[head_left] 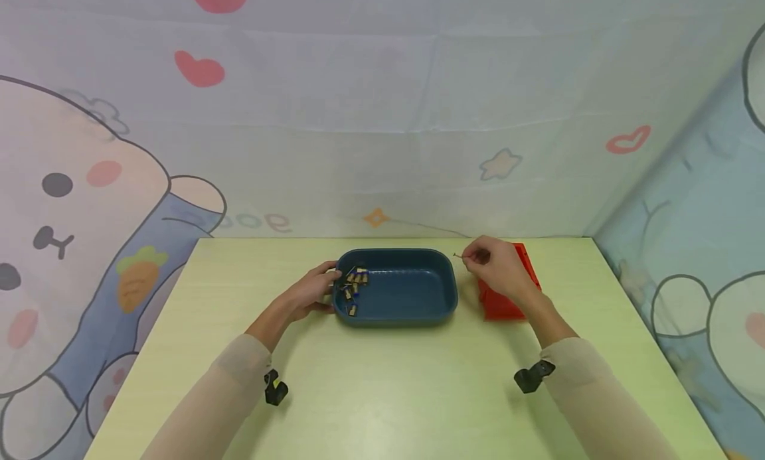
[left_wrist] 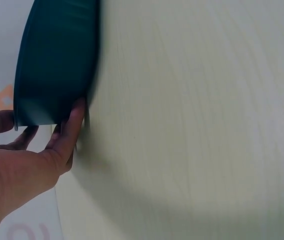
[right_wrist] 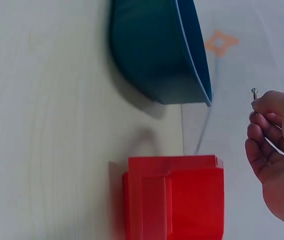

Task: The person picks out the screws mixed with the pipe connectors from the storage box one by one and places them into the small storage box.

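Observation:
A dark blue rectangular tray (head_left: 409, 297) stands on the table, with several small brass-and-blue pieces (head_left: 354, 289) gathered at its left end. My left hand (head_left: 312, 289) grips that end, thumb over the rim and fingers along the outer wall, as the left wrist view (left_wrist: 37, 155) also has it. Between thumb and forefinger my right hand (head_left: 495, 266) pinches a small screw (right_wrist: 255, 94), its round head pointing away from the fingertips. The hand is raised just right of the tray, over a red open-fronted bin (right_wrist: 194, 200). In the head view it partly hides the bin (head_left: 501, 306).
Everything stands on a pale wooden table (head_left: 382, 393). Close behind its back edge hangs a printed cloth (head_left: 358, 148) with cartoon figures, and more cloth (head_left: 705, 261) hangs at the right. A narrow strip of table separates tray and bin.

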`<move>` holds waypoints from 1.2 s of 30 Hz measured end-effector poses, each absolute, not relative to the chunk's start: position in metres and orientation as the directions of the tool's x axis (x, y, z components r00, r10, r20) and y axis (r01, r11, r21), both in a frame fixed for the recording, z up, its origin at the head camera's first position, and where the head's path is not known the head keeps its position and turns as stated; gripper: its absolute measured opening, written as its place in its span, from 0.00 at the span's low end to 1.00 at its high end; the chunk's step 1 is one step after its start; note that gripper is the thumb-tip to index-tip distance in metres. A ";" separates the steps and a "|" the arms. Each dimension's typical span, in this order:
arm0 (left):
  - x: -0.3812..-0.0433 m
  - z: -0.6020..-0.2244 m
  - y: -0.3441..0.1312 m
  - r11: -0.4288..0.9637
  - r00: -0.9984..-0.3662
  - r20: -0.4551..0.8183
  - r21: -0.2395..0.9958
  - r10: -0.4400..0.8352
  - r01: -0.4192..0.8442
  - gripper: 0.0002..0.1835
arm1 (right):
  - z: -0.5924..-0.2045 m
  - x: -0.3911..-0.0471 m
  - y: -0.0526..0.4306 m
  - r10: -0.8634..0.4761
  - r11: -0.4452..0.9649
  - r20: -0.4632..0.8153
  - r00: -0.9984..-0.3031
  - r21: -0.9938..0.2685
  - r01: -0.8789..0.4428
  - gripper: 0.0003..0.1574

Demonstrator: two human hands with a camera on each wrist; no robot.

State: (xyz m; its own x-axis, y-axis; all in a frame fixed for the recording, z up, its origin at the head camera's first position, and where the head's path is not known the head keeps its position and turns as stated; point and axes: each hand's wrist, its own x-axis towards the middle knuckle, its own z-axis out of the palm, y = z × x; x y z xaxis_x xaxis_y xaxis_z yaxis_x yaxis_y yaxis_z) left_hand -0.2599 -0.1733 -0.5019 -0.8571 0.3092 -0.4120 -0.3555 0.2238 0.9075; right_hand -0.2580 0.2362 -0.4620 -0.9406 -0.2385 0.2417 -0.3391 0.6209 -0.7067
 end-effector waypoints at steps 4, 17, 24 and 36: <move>-0.260 -0.502 -0.173 0.221 -0.858 -0.414 0.907 0.303 -0.359 0.30 | -0.460 -0.258 0.244 -0.217 0.629 0.238 -0.947 -0.708 -0.322 0.03; -0.258 -0.500 -0.172 0.218 -0.858 -0.415 0.906 0.302 -0.362 0.30 | -0.469 -0.264 0.268 -0.159 0.678 0.206 -0.966 -0.688 -0.258 0.05; -0.257 -0.500 -0.172 0.221 -0.858 -0.418 0.905 0.299 -0.364 0.31 | -0.474 -0.264 0.279 -0.130 0.680 0.172 -0.976 -0.702 -0.214 0.06; -0.257 -0.498 -0.171 0.226 -0.856 -0.421 0.903 0.299 -0.365 0.31 | -0.474 -0.266 0.293 -0.096 0.693 0.157 -0.983 -0.698 -0.180 0.07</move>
State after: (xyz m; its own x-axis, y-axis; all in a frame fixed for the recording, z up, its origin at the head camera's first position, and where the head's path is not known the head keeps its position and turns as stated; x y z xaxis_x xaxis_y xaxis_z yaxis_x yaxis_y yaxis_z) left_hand -0.2570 -0.1709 -0.4983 -0.8561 0.2993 -0.4214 -0.3653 0.2263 0.9030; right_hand -0.2663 0.2932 -0.4743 -0.9829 -0.0964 0.1572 -0.1796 0.6931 -0.6981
